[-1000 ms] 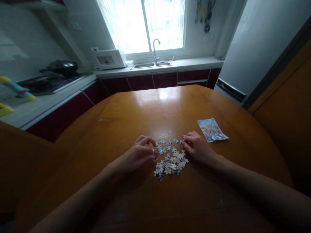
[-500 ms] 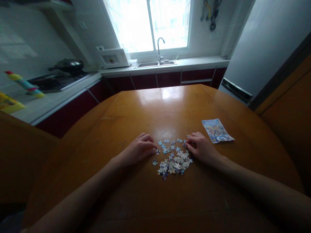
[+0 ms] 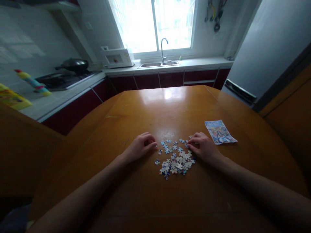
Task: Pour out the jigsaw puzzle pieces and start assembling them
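Loose jigsaw puzzle pieces (image 3: 179, 160) lie in a heap on the wooden table (image 3: 126, 119), many with their pale backs up. Smaller blue pieces (image 3: 168, 149) are spread just beyond the heap. My left hand (image 3: 142, 146) is left of them, fingers curled and thumb close to the index finger; whatever is between the tips is too small to make out. Near its fingertips lie a single piece (image 3: 160, 151) and a dark one (image 3: 157, 161). My right hand (image 3: 202, 146) rests at the right side, thumb and forefinger pinched at a bluish puzzle piece (image 3: 186, 145).
A creased picture sheet (image 3: 220, 132) lies right of my right hand. Beyond the table stand a counter with a sink (image 3: 159, 64), a microwave (image 3: 118, 58), and a stove with a black pan (image 3: 75, 64). A fridge (image 3: 267, 48) is at the right.
My left hand has drawn slightly away from the small pieces at its fingertips, where fewer now show. My right hand stays by the same pieces. The whole view has shifted a little.
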`<state>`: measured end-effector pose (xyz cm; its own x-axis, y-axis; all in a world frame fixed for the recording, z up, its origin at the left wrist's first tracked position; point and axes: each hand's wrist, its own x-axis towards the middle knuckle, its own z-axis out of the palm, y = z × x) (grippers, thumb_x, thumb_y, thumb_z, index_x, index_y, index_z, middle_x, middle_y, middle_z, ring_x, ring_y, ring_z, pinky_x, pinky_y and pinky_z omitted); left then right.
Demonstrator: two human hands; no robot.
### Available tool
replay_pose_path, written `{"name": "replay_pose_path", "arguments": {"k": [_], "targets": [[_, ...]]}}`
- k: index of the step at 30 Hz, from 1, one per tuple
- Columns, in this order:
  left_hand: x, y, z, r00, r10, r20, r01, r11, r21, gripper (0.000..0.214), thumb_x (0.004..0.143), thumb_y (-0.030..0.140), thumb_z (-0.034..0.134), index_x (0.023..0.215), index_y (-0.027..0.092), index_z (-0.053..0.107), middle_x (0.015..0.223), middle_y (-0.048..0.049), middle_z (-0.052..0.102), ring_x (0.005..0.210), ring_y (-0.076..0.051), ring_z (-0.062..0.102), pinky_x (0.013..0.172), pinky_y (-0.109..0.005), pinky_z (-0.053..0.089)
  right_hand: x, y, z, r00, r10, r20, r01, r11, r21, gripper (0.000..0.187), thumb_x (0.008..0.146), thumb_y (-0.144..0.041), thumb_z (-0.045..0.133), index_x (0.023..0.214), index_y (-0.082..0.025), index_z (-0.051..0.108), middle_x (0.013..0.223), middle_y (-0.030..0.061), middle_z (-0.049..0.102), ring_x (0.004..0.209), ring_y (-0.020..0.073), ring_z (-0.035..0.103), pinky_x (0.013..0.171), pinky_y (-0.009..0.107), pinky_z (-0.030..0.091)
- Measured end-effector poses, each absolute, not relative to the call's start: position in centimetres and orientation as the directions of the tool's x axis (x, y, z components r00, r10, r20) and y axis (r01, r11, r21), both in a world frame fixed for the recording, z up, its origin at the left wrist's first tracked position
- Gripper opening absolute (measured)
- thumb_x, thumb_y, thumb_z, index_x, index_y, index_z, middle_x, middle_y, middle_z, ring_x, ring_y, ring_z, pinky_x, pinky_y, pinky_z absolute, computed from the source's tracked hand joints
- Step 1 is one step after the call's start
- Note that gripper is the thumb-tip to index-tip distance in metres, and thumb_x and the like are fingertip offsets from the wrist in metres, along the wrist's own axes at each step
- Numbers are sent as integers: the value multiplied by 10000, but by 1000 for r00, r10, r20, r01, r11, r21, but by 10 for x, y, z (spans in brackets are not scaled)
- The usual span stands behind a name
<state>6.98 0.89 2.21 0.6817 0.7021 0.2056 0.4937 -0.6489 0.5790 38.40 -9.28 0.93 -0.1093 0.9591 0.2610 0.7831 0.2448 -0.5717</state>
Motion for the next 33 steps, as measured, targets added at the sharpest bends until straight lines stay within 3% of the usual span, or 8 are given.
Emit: {"name": "replay_pose_path", "arguments": {"k": [8, 12, 17, 26, 33], "targets": [[66, 12, 15, 746, 637, 195, 426, -681, 596, 187, 937, 337, 641, 941, 199, 767, 867, -41, 635, 758, -130, 588, 681, -241, 471, 382, -95, 12, -165, 944, 285, 768, 304, -564, 102, 865, -173, 663, 818, -204, 747, 895, 80, 670, 914, 232, 586, 791, 362, 489], [69, 8, 18, 742, 602, 294, 363, -731, 578, 189, 950, 310, 630, 1039, 196, 753, 912, -62, 648, 811, -148, 592, 726, -268, 495, 383, -98, 18, -186, 930, 317, 757, 341, -557, 121, 869, -134, 648, 879, -198, 750, 925, 87, 671, 924, 227, 579, 801, 361, 493], [82, -14, 28, 884, 353, 306, 176, -858, 483, 202, 949, 241, 633, 1125, 250, 733, 998, -74, 674, 944, -184, 564, 844, -324, 482, 381, -103, 24, -377, 879, 291, 698, 477, -534, 180, 902, -138, 623, 965, -231, 764, 963, 84, 649, 938, 209, 550, 797, 333, 488], [89, -32, 35, 944, 219, 246, 90, -890, 448, 452, 795, 462, 793, 1187, 263, 691, 1034, -59, 679, 978, -218, 547, 890, -371, 449, 375, -108, 24, -510, 830, 227, 705, 554, -442, 105, 923, -216, 642, 866, -225, 729, 951, 57, 638, 936, 201, 518, 851, 353, 448], [94, -35, 37, 944, 190, 268, 62, -904, 423, 105, 921, 308, 680, 987, 234, 715, 901, -37, 686, 898, -182, 559, 850, -341, 431, 375, -108, 30, -485, 859, 163, 690, 491, -531, 73, 870, -111, 676, 846, -175, 651, 891, 43, 645, 861, 173, 525, 767, 300, 422]]}}
